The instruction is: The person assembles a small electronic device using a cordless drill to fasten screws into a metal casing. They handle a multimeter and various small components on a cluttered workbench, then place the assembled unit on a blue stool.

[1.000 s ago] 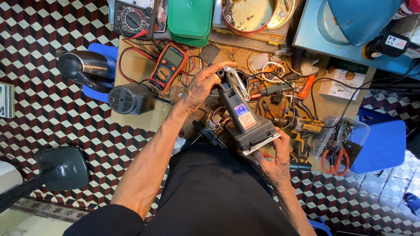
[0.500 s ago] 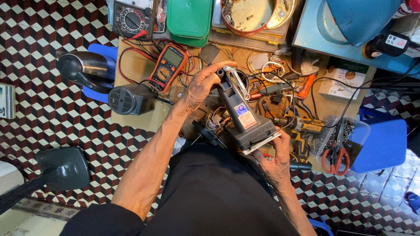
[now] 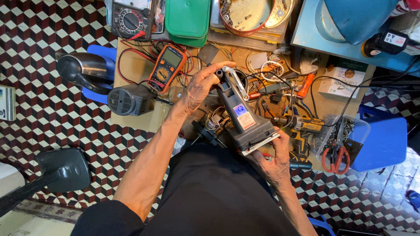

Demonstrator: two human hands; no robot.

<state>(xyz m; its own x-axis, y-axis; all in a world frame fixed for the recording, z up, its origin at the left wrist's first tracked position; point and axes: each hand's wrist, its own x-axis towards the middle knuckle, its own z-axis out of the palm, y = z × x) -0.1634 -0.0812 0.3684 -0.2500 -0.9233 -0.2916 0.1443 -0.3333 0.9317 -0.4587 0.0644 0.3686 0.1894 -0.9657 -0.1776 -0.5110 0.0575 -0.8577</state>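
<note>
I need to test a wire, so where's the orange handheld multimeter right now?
In the head view, the orange handheld multimeter lies on the wooden bench, just left of the left hand, above the grey motor.

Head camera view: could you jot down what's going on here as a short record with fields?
Setting: cluttered wooden workbench over a checkered tile floor
Left hand: grips the top end of a grey power tool
Right hand: supports the tool's wide lower end
Nearby left: orange multimeter, small grey motor
Nearby right: red-handled scissors in a clear tub

Cluttered workbench [image 3: 131, 65]: multimeter [image 3: 166, 67], wires [image 3: 271, 74], drill [image 3: 302, 124].
</note>
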